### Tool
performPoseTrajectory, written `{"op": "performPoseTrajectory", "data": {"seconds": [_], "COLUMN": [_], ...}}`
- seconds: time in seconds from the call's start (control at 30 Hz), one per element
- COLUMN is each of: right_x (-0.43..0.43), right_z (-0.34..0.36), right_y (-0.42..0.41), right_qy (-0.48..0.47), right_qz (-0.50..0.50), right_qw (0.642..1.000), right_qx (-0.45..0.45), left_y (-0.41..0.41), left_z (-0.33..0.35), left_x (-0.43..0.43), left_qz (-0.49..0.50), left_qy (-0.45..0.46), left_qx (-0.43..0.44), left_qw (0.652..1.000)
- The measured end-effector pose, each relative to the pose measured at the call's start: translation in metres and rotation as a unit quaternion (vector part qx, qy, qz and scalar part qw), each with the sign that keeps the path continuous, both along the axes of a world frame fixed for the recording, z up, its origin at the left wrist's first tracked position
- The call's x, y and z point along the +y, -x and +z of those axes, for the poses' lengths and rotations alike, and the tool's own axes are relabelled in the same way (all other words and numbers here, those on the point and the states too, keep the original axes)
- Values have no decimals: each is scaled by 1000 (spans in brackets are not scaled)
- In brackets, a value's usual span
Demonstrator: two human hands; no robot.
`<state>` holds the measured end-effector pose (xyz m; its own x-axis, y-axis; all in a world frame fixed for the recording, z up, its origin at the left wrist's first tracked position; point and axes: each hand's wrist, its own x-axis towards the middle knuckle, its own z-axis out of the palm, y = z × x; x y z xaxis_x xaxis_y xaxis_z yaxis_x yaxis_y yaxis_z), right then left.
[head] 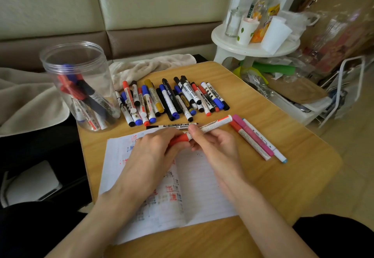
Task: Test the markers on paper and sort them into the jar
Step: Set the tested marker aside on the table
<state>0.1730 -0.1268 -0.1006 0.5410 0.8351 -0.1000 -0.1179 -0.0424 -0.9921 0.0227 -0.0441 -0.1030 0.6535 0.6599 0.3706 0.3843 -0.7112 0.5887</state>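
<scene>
I hold a red whiteboard marker level above the open notebook. My left hand is closed around its red cap. My right hand pinches the white barrel just beside the cap. The notebook's pages carry red, blue and dark test scribbles. A clear plastic jar stands at the table's far left with several red, blue and black markers inside. A row of several mixed markers lies across the back of the table. One black marker lies just behind my hands.
Three slim pens, red, pink and white with blue, lie to the right of the notebook. A crumpled cloth sits behind the wooden table. A white stool with bottles and cups, and bags of clutter, stand at the right.
</scene>
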Motion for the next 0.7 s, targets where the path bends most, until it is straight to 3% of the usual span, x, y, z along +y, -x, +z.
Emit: {"op": "performPoseTrajectory", "data": {"seconds": [0.2,0.33,0.5,0.7], "right_x": [-1,-9,-14,-7], "right_z": [5,22,11,3], "right_y": [-10,-59,-56,-48], "right_qy": [-15,-58,-12,9], "right_qz": [10,-117,-94,-153], "right_qw": [1000,991,995,988], "right_qx": [-18,30,-34,-8], "left_y": [-3,20,20,27], "left_z": [4,5,3,-9], "left_x": [1,22,11,14], "left_qz": [-4,49,-56,-87], "left_qy": [8,53,15,-57], "left_qx": [1,2,36,108], "left_qw": [1000,997,998,989]}}
